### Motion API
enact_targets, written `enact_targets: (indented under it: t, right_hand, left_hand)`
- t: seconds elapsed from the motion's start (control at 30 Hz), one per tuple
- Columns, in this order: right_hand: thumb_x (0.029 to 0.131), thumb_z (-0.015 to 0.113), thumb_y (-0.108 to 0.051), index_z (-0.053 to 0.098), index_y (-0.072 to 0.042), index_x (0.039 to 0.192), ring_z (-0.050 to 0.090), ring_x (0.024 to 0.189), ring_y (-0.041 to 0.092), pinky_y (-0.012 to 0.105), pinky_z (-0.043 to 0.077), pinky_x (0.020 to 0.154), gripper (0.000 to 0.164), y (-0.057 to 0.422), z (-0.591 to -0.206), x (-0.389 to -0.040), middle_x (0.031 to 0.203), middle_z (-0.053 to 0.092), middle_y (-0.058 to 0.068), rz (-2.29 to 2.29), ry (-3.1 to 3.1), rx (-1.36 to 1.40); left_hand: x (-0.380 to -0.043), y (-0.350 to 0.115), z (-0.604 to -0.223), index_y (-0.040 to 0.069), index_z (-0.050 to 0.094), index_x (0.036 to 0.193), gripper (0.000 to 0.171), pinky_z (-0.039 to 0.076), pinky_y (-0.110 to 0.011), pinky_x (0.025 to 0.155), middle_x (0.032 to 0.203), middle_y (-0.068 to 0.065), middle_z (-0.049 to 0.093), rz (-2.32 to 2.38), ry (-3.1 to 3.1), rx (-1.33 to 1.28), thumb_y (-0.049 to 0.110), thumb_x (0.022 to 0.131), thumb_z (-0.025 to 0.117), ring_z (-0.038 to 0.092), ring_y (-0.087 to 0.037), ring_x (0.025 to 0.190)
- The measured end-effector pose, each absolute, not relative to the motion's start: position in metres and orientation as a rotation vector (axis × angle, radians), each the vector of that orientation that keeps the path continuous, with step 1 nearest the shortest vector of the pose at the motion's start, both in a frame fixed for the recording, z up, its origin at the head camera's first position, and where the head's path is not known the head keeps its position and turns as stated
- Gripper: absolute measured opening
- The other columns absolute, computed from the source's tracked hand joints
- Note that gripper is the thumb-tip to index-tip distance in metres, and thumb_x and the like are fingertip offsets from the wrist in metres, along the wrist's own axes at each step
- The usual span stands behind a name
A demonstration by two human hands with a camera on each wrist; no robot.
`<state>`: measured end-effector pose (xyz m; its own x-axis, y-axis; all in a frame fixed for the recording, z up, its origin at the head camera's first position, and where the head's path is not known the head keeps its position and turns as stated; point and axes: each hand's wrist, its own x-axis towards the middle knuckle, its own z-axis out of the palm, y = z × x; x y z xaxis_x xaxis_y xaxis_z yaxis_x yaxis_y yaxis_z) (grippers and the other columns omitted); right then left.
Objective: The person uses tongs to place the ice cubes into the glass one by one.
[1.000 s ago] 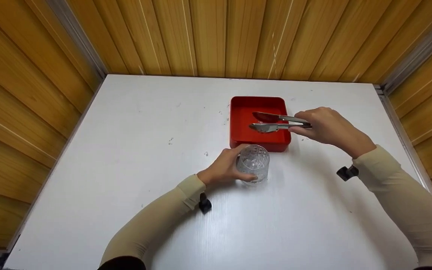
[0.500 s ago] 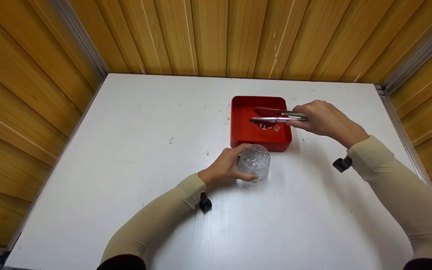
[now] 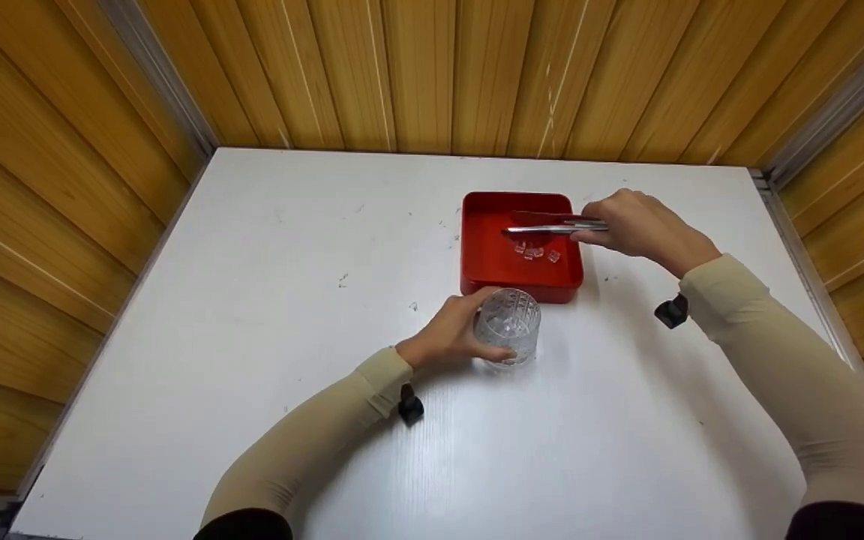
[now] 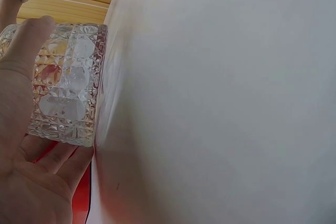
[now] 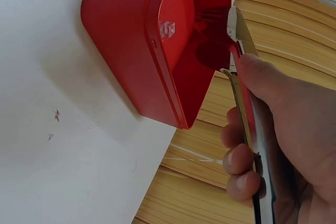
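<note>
My left hand (image 3: 451, 334) curls round a clear, cut-pattern drinking glass (image 3: 516, 330) that stands upright on the table. In the left wrist view the thumb and fingers lie on opposite sides of the glass (image 4: 65, 87); pale shapes show through its wall, too unclear to name. My right hand (image 3: 638, 229) grips metal tongs (image 3: 552, 228), whose heads are over the red box (image 3: 466, 259). The right wrist view shows the tongs (image 5: 257, 145) between thumb and fingers, their arms slightly apart. Several small clear cubes (image 3: 529, 253) lie in the box below the tongs.
The red box stands just beyond the glass on a white table (image 3: 289, 300). Wood-panelled walls (image 3: 417, 75) close off the back and both sides. Small dark marks (image 3: 343, 280) dot the tabletop.
My right hand has moved the tongs away from me, toward the back of the box. Clear cubes that the tongs had covered now show. The left hand and glass stay in place.
</note>
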<state>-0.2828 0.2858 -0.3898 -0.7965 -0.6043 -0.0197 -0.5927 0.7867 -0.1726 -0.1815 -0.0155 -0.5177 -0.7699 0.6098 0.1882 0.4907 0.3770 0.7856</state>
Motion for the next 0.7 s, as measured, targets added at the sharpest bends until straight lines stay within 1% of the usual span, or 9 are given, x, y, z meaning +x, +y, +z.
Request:
enact_targets:
  t: [0.13,0.27,0.43,0.57,0.7]
  right_hand:
    - [0.093,0.079,-0.025,0.078,-0.001,0.103,0.06,0.065,0.021,0.035,0.051,0.061,0.026,0.283,-0.389,-0.288,0.081,0.074,0.008,-0.221,2.878,-0.933]
    - [0.093,0.078,-0.025,0.078,-0.003,0.101,0.057,0.065,0.021,0.035,0.048,0.061,0.023,0.28,-0.387,-0.291,0.077,0.071,0.005,-0.198,2.853,-0.9]
    - [0.094,0.077,-0.025,0.078,-0.004,0.102,0.056,0.068,0.022,0.034,0.046,0.06,0.023,0.277,-0.382,-0.296,0.075,0.07,0.004,-0.178,2.828,-0.848]
    - [0.094,0.077,-0.026,0.079,-0.004,0.105,0.058,0.07,0.023,0.034,0.049,0.06,0.025,0.272,-0.378,-0.299,0.08,0.073,0.006,-0.176,2.804,-0.816]
    - [0.092,0.079,-0.026,0.079,-0.003,0.11,0.062,0.078,0.025,0.036,0.057,0.065,0.029,0.268,-0.377,-0.301,0.091,0.076,0.01,-0.184,2.78,-0.786]
  left_hand:
    - [-0.181,-0.015,-0.517,0.014,0.052,0.144,0.086,0.05,-0.022,0.097,0.125,-0.001,0.07,1.354,2.495,1.001,0.036,0.072,0.095,0.064,-0.01,0.111]
    - [-0.181,-0.015,-0.517,0.015,0.053,0.143,0.085,0.05,-0.022,0.097,0.124,0.0,0.07,1.363,2.494,1.01,0.037,0.073,0.094,0.064,-0.009,0.11]
    - [-0.182,-0.016,-0.517,0.015,0.053,0.143,0.085,0.05,-0.022,0.096,0.124,-0.001,0.07,1.362,2.503,1.033,0.038,0.073,0.093,0.064,-0.009,0.109]
    - [-0.182,-0.016,-0.518,0.016,0.053,0.144,0.085,0.05,-0.022,0.096,0.125,-0.002,0.07,1.373,2.499,1.029,0.038,0.073,0.094,0.064,-0.009,0.11]
    - [-0.182,-0.016,-0.518,0.016,0.053,0.144,0.086,0.05,-0.022,0.096,0.124,-0.001,0.071,1.374,2.495,1.025,0.038,0.072,0.094,0.064,-0.009,0.109]
